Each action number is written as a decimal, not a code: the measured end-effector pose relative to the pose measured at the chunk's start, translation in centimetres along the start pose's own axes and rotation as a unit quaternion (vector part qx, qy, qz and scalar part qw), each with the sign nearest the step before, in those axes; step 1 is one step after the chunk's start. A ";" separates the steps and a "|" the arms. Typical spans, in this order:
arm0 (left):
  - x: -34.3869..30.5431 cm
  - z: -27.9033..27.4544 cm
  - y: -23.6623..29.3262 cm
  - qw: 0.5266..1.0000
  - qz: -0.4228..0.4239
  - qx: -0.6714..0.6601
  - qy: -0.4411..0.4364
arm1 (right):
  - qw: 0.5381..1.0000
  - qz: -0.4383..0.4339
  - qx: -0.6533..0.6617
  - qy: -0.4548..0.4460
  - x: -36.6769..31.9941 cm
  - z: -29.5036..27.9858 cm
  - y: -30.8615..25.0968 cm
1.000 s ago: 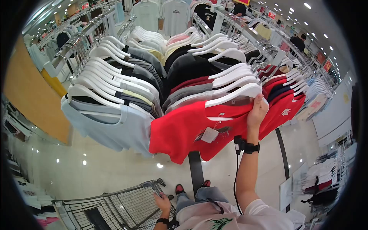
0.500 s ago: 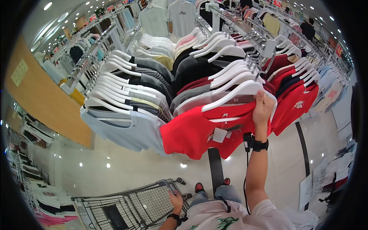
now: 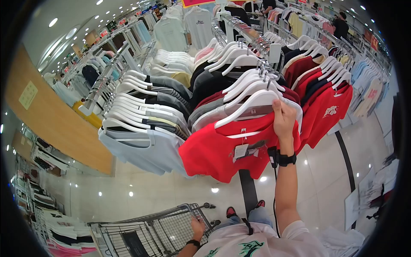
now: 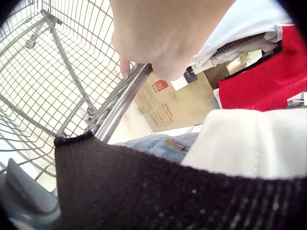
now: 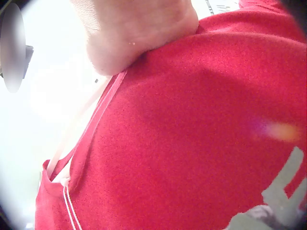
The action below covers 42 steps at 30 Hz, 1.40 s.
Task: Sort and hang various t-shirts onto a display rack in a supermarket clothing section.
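Note:
A red T-shirt [image 3: 214,147] hangs on a white hanger [image 3: 239,110] at the front of the rack, a white tag [image 3: 241,150] dangling from its neck. My right hand [image 3: 284,122] grips the shirt and hanger at one shoulder, thumb up on the near side. Close up in the right wrist view, the red cloth [image 5: 192,120] falls below the hand [image 5: 139,33]; the fingertips are hidden. Low down, my left hand [image 3: 198,227] holds the shopping cart [image 3: 141,220]. The left wrist view has the hand [image 4: 168,38] over the cart's metal rail [image 4: 125,100].
A light blue shirt [image 3: 137,147] fronts the neighbouring row, with several more hung shirts behind. Other red shirts [image 3: 327,113] hang at the right. A wooden panel [image 3: 55,115] stands left. A cardboard box [image 4: 168,105] shows beyond the rail. Another person [image 3: 341,26] is far back.
The head view has shifted, and the cart and blue shirt appear farther right in it. My right hand stays on the red T-shirt, whose hanger now sits slightly left of where it was.

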<state>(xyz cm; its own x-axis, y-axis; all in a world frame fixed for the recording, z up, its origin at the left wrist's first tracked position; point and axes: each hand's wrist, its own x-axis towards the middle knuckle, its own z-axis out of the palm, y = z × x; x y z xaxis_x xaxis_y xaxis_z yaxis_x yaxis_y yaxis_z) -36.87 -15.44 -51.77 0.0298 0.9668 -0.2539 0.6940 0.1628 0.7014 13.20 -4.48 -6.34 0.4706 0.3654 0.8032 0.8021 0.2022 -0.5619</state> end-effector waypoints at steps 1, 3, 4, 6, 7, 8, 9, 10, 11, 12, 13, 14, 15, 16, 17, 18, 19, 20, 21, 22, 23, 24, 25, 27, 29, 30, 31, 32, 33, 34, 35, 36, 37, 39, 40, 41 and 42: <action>-0.1 -0.2 -0.1 1.000 -0.008 0.004 0.000 | 1.000 -0.001 0.001 -0.003 0.1 -0.1 0.0; 0.0 0.0 -1.5 1.000 -0.020 0.007 0.000 | 1.000 -0.005 0.005 -0.005 0.1 -0.1 0.0; 0.3 0.3 -2.7 0.999 -0.027 -0.037 -0.001 | 1.000 -0.005 0.005 -0.007 0.0 -0.1 -0.1; 0.0 0.3 -2.7 0.996 -0.035 -0.082 -0.004 | 1.000 0.003 0.005 -0.010 0.0 -0.1 -0.2; -0.6 -0.2 -1.9 0.998 -0.031 -0.046 0.001 | 1.000 0.003 0.004 -0.012 0.0 -0.1 -0.2; -1.2 -0.7 -0.9 1.000 -0.027 -0.010 0.004 | 1.000 0.003 0.006 -0.006 -0.1 0.0 -0.4; -1.5 -1.0 -0.4 1.000 -0.028 -0.010 0.002 | 1.000 0.002 0.008 -0.001 0.0 0.1 -0.4; -1.8 -1.3 0.2 1.000 -0.024 -0.004 0.009 | 1.000 0.002 0.005 -0.003 -0.1 0.1 -0.5; -2.0 -1.5 0.5 1.000 -0.020 0.003 0.016 | 1.000 0.009 0.001 -0.001 -0.1 0.1 -0.5; -2.0 -1.6 0.9 1.000 -0.020 0.002 0.014 | 1.000 0.016 -0.002 0.000 -0.1 0.1 -0.5; -2.1 -1.8 1.2 1.000 -0.012 0.010 0.018 | 1.000 0.016 -0.004 -0.001 -0.2 0.1 -0.6; -2.2 -1.8 0.8 1.000 -0.003 0.019 0.022 | 1.000 0.017 -0.004 0.003 -0.2 0.2 -0.6; -2.1 -1.7 0.5 1.000 -0.004 0.019 0.020 | 1.000 0.019 -0.003 0.007 -0.2 0.3 -0.6; -1.9 -1.5 0.3 1.000 -0.003 0.019 0.024 | 1.000 0.019 -0.004 0.006 -0.3 0.4 -0.7; -1.8 -1.5 0.3 0.999 -0.002 0.019 0.027 | 1.000 0.020 -0.003 0.009 -0.3 0.5 -0.8; -1.9 -1.5 0.4 0.999 -0.002 0.019 0.026 | 1.000 0.020 -0.002 0.013 -0.3 0.5 -0.9; -1.9 -1.5 0.5 0.999 0.001 0.033 0.032 | 1.000 0.020 -0.002 0.013 -0.3 0.5 -0.9; -1.9 -1.7 0.9 0.998 0.003 0.047 0.037 | 1.000 0.024 -0.003 0.015 -0.3 0.5 -1.0; -1.9 -1.9 1.3 0.998 0.001 0.047 0.038 | 0.999 0.029 -0.003 0.016 -0.4 0.6 -1.0; -2.0 -2.1 1.6 0.999 -0.020 0.032 0.020 | 0.999 0.030 -0.001 0.013 -0.4 0.7 -0.9; -2.1 -2.1 1.5 0.999 -0.042 0.017 0.003 | 1.000 0.021 0.000 0.021 -0.3 0.8 -0.9; -2.0 -2.1 1.4 0.999 -0.047 0.018 0.003 | 1.000 0.013 0.001 0.029 -0.3 0.8 -0.9; -1.7 -2.0 1.3 0.999 -0.051 0.019 0.003 | 1.000 0.016 -0.002 0.026 -0.4 0.7 -0.8; -2.0 -2.4 2.5 0.998 -0.055 0.036 0.004 | 1.000 0.022 0.002 0.022 -0.5 0.7 -0.7; -2.0 -2.2 2.4 0.998 -0.058 0.020 0.013 | 0.999 0.018 0.020 0.027 -0.4 0.8 -0.8; -1.8 -2.0 2.3 0.998 -0.055 0.005 0.022 | 0.999 0.015 0.023 0.021 -0.4 0.9 -0.7; -1.9 -1.8 2.1 0.998 -0.059 0.001 0.023 | 0.999 0.012 0.022 0.023 -0.3 0.9 -0.5; -1.8 -1.7 1.9 0.999 -0.037 0.010 0.036 | 0.999 0.009 0.020 0.027 -0.3 0.9 -0.2; -2.0 -1.7 1.6 0.999 -0.016 0.019 0.047 | 1.000 0.003 -0.002 0.021 -0.2 0.9 0.1; -1.9 -1.6 1.3 0.999 -0.020 0.018 0.047 | 1.000 0.003 -0.002 0.017 -0.1 1.0 0.3; -1.5 -1.4 1.1 0.998 -0.031 0.031 0.042 | 1.000 0.004 -0.006 0.021 0.0 1.2 0.6; -1.5 -1.3 0.8 0.997 -0.043 0.044 0.037 | 1.000 0.005 -0.011 0.024 0.1 1.3 0.7; -1.8 -1.3 0.5 0.997 -0.048 0.041 0.039 | 1.000 0.011 -0.018 0.023 0.1 1.4 0.9; -1.9 -2.1 2.3 0.995 -0.042 0.080 0.045 | 1.000 0.002 -0.013 0.023 0.1 1.5 1.3; -1.8 -2.1 2.7 0.995 -0.047 0.076 0.048 | 1.000 -0.006 -0.011 0.028 0.1 1.5 1.6; -1.7 -2.0 2.6 0.993 -0.045 0.084 0.065 | 1.000 0.011 -0.011 0.025 0.0 1.5 1.6; -1.5 -1.8 2.6 0.991 -0.042 0.093 0.083 | 1.000 0.008 -0.007 0.020 0.0 1.8 1.7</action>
<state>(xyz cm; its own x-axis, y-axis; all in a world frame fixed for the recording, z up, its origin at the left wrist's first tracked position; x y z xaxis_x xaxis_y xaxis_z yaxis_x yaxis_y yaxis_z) -36.39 -16.08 -48.39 -0.1425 0.9729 -0.1821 0.8095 0.2205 0.5441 13.87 -2.55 -7.66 0.4980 0.3315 0.8013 0.7990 0.1837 -0.5725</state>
